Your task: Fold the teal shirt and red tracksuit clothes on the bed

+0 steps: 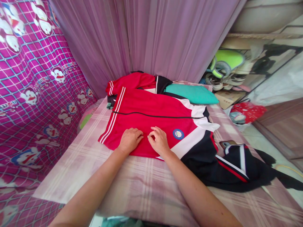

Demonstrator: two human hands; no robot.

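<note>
A red, white and black zip jacket (153,102) is spread on the bed, its white-striped hem at the left and a round blue badge (178,134) on its chest. Both hands touch its near front panel, a short gap apart. My left hand (131,139) has its fingers curled together, pointing right. The thumb and fingers of my right hand (158,138) curve into a small ring, with red cloth showing through. Whether either hand pinches the fabric is hidden. The black zip (151,116) runs across the jacket beyond the hands. A black sleeve trails to the right.
Behind the jacket lie another red and black garment (134,81) and a turquoise cushion (191,93). A phone (226,144) rests partly under the sleeve. Purple curtains (151,37) close off the back, a pink cartoon-print cloth (35,104) hangs left, and a shoe rack (236,47) stands right.
</note>
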